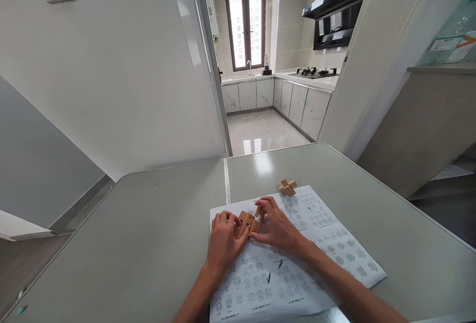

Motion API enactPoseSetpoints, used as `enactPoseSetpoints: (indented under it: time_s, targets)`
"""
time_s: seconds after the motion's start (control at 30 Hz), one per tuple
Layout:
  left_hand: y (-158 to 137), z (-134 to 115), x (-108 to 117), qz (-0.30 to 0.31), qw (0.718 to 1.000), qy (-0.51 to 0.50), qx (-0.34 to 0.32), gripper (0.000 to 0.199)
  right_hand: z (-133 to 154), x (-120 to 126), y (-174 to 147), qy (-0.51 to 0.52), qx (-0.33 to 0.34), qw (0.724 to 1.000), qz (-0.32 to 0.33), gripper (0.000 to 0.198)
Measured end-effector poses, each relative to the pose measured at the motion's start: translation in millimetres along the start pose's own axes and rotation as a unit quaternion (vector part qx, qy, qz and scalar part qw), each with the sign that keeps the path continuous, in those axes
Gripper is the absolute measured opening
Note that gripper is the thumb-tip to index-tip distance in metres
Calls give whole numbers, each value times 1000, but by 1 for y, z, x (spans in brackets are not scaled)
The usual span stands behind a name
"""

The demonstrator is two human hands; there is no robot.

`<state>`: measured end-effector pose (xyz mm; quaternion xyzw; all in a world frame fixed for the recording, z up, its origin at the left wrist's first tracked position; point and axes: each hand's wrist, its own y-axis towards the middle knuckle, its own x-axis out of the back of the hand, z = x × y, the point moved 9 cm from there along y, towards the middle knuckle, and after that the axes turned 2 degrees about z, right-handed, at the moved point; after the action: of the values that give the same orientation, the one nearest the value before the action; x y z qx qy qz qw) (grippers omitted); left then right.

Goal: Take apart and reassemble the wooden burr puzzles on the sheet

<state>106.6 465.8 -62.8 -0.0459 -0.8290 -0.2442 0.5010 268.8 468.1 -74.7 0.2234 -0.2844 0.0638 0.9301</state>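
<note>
Both hands' grip (248, 228) pinching wooden puzzle pieces (248, 221), between fingertips

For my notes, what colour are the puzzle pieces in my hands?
Light tan wood, seen in the head view.

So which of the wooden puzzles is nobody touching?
The small cross-shaped puzzle at the sheet's far edge; the other wooden pieces sit between both hands.

I am sitting at a grey table (148, 234) facing a white wall (122, 80). Beyond its far edge a doorway is opening onto a kitchen: daylight is pouring through the window (246, 23) and gleaming on the tiled floor (266, 132). Pale cabinets (282, 97) are lining the counter, with a hob (316, 72) under a black hood (336, 8).
</note>
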Motion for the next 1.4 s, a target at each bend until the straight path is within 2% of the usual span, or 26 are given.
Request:
enactPoseSetpoints:
  time_s: [0.2,0.33,0.47,0.57,0.73,1.1,1.27,1.4]
  targets:
    - [0,-1,-2,12,1000,-4,-3,13,3,-6,-1,32,20,999,28,77]
    - [0,-3,-3,15,999,-29,-5,10,8,0,1,49,30,998,16,76]
    - [1,-5,-1,10,998,-61,0,7,3,10,4,131,-19,991,-3,49]
    - [1,-7,1,6,997,-71,-1,9,-7,13,6,229,-73,971,-13,29]
    - [2,-9,4,-10,996,-90,-5,8,-14,18,6,307,-131,942,-33,37]
    - [3,-11,12,-31,992,-123,7,15,-16,0,4,365,-155,917,36,46]
    - [3,-3,14,-42,984,-163,57,24,-12,-9,4,412,-165,894,66,48]
    - [0,10,1,-8,953,-274,131,31,-9,-15,3,442,-173,875,93,47]
